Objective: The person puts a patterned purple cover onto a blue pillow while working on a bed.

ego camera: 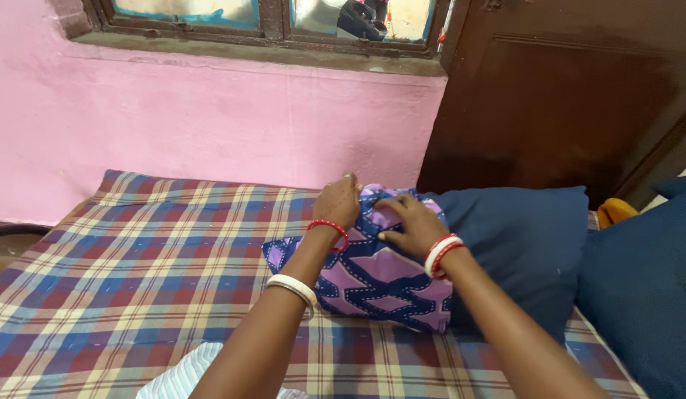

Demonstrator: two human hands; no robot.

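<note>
A folded purple and blue patterned cloth bundle (372, 277) lies on the plaid bedsheet (151, 251), leaning against a dark blue pillow (520, 244). My left hand (338, 201) rests on the bundle's far top edge, fingers curled over it. My right hand (411, 224) presses flat on the bundle's top, fingers spread toward the left. Both wrists wear red and white bangles.
A second dark blue pillow (642, 288) sits at the right edge with a yellow object (615, 211) behind it. A pink wall (210, 125) with a window (269, 22) runs behind the bed. A dark brown wooden door (564, 103) stands at the right.
</note>
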